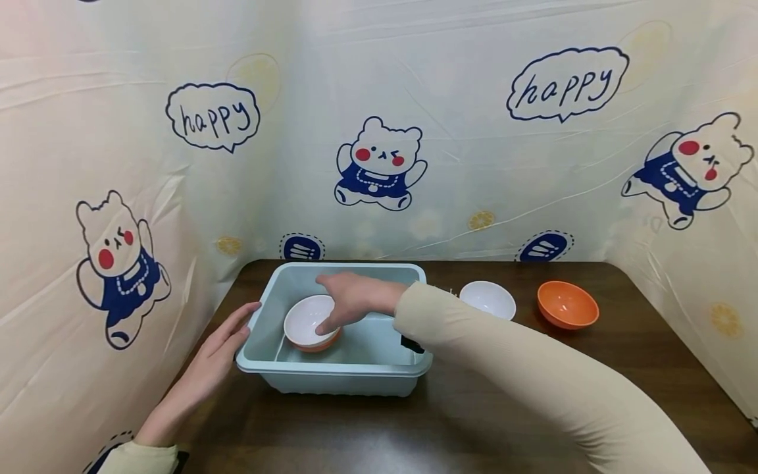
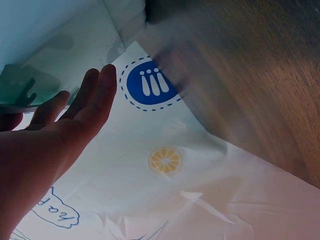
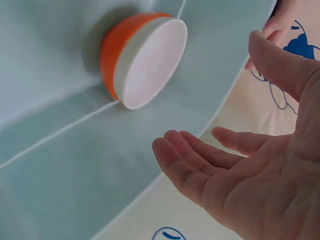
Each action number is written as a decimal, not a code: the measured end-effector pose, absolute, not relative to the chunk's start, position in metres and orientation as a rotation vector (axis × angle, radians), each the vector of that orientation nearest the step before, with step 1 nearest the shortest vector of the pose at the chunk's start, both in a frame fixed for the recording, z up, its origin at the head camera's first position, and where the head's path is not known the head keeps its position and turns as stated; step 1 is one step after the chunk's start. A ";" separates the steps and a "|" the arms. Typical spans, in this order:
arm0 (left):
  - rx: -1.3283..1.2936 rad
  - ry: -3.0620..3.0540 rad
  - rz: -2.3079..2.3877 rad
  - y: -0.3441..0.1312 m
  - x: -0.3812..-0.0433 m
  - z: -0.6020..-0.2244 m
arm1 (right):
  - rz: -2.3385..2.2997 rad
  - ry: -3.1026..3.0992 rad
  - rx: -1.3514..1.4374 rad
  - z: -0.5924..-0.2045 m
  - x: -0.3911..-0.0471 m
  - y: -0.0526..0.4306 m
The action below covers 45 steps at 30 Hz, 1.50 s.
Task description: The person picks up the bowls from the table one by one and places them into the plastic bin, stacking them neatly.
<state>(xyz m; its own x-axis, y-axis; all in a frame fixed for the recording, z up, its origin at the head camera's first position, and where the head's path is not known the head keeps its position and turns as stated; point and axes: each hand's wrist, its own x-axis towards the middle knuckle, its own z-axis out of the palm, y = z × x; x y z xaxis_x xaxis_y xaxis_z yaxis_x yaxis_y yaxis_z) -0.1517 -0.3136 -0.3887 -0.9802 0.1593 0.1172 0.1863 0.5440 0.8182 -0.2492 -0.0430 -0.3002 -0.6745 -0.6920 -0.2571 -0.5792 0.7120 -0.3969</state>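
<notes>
A light blue plastic bin (image 1: 337,383) stands on the dark wooden table. Inside it, toward the left, a white bowl (image 1: 303,321) sits nested in an orange bowl (image 3: 111,57). My right hand (image 1: 354,299) is over the bin, just right of the nested bowls; the right wrist view shows its fingers spread and relaxed, apart from the bowls and holding nothing. At the bin's left side, my left hand (image 1: 208,362) rests its extended fingers (image 2: 102,95) against the rim. Part of that hand's contact is hidden behind it in the left wrist view.
To the right of the bin, a second white bowl (image 1: 488,299) stands on the table, partly covered by the right sleeve (image 1: 509,355). Farther right is another orange bowl (image 1: 567,306). A printed cloth (image 1: 462,178) hangs around the table's back and sides.
</notes>
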 end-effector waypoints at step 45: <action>-0.264 -2.777 -1.448 -0.309 -0.155 -0.386 | -0.830 2.665 -1.087 -0.281 -0.187 0.057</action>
<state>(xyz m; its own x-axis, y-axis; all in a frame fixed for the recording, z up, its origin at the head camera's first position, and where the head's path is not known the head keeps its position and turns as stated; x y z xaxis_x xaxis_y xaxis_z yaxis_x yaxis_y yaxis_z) -0.1553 -0.3090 -0.3862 -0.9859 0.1491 0.0765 0.1481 0.5612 0.8144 -0.1870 0.0574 -0.2810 -0.7273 -0.6827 0.0709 -0.6022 0.5852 -0.5430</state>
